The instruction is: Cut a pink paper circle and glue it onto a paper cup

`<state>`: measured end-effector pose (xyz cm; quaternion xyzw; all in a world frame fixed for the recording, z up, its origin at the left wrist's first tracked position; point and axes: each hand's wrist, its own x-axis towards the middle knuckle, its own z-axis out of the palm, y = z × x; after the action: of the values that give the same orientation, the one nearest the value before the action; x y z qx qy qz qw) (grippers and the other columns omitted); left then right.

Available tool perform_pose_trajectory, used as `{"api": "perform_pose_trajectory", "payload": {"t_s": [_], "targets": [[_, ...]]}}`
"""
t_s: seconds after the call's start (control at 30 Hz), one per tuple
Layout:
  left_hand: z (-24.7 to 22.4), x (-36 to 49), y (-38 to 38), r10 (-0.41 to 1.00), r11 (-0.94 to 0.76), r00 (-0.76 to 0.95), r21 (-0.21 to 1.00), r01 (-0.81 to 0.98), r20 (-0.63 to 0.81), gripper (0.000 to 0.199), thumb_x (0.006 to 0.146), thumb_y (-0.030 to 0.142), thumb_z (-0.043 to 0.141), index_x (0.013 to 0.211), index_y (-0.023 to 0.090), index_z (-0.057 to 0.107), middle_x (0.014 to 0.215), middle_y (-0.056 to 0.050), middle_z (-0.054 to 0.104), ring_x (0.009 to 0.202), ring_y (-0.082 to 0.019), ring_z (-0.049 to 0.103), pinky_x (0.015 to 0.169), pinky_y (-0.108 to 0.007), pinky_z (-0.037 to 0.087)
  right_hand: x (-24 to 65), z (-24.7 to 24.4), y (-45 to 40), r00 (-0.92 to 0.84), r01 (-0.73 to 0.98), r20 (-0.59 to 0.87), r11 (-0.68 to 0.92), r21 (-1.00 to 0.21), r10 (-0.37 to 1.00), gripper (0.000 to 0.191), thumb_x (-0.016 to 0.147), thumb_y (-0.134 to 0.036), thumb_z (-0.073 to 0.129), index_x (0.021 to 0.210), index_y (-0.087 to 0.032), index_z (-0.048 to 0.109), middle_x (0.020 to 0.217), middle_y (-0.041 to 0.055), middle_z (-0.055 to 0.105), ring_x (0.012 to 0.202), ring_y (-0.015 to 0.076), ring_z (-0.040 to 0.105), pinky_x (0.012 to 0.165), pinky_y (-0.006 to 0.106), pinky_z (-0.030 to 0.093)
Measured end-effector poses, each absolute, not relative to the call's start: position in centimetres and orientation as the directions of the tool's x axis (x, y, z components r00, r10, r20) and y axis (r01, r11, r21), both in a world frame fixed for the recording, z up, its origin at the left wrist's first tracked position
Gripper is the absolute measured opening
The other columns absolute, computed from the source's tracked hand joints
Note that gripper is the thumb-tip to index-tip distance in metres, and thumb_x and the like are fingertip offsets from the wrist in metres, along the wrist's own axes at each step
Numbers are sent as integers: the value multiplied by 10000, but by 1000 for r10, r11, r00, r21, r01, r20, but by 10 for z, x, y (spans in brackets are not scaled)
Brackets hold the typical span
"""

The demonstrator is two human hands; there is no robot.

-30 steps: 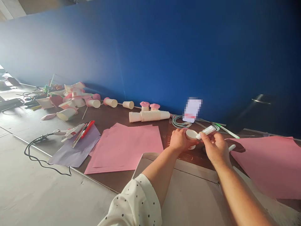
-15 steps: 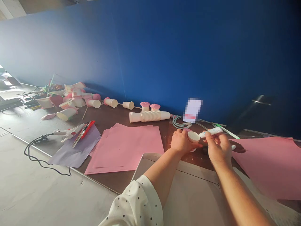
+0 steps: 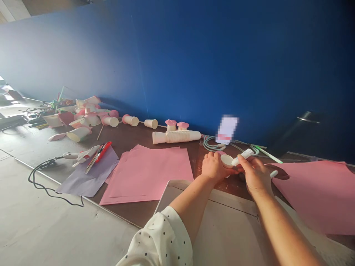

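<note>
My left hand (image 3: 213, 167) is wrapped round a white paper cup (image 3: 226, 160), its round rim turned up toward me. Between thumb and fingers of my right hand (image 3: 255, 174) is a small white glue tube (image 3: 245, 155), slanted so its nozzle end meets the cup's right rim. A white stick-like end (image 3: 274, 174) pokes out on the far side of my right hand; what it belongs to I cannot tell. Just behind the cup a bit of pink paper shows, partly hidden by my left hand.
Pink paper sheets (image 3: 155, 170) lie left of my hands, another pink sheet (image 3: 318, 192) to the right. Behind lies a stack of paper cups (image 3: 177, 136) near a coiled cable (image 3: 209, 142). A glue gun (image 3: 83, 154) and red utility knife (image 3: 99, 157) rest on purple paper (image 3: 88, 181).
My right hand has shifted slightly left and tilted the tube more steeply, bringing its nozzle over the cup's rim. My left hand and the cup have barely moved.
</note>
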<state>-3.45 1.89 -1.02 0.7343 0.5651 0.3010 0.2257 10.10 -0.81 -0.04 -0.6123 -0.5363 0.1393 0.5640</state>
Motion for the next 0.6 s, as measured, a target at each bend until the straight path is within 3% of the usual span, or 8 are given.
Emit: {"api": "perform_pose_trajectory", "payload": {"t_s": [0.1, 0.2, 0.43, 0.6], "targets": [[-12, -34, 20, 964, -265, 181, 666, 698, 193, 820, 564, 723, 695, 1165, 187, 540, 1138, -124, 562, 1106, -309, 506, 963, -405, 426, 97, 7, -12, 466, 408, 307, 107, -907, 830, 363, 730, -561, 660, 763, -199, 652, 639, 26, 674, 533, 196, 600, 542, 333, 481], [-12, -33, 21, 963, -269, 181, 653, 708, 200, 816, 565, 731, 689, 1131, 160, 550, 1145, -140, 565, 1100, -313, 507, 964, -406, 427, 97, 9, -13, 482, 392, 292, 95, -915, 826, 358, 725, -545, 668, 783, -193, 642, 678, 34, 680, 550, 198, 610, 553, 332, 485], [-10, -34, 20, 967, -255, 176, 662, 705, 185, 793, 585, 713, 680, 1153, 178, 540, 1144, -135, 569, 1111, -318, 508, 962, -420, 427, 95, 10, -15, 382, 562, 494, 228, -795, 781, 334, 722, -524, 663, 817, -209, 602, 774, 69, 699, 696, 236, 646, 667, 369, 519], [-7, -35, 18, 970, -242, 174, 659, 712, 168, 733, 606, 671, 688, 1138, 189, 538, 1153, -131, 565, 1129, -319, 504, 971, -420, 421, 97, 8, -14, 355, 590, 498, 224, -776, 791, 366, 729, -538, 653, 881, -206, 622, 803, 71, 706, 728, 249, 663, 711, 400, 527]]}}
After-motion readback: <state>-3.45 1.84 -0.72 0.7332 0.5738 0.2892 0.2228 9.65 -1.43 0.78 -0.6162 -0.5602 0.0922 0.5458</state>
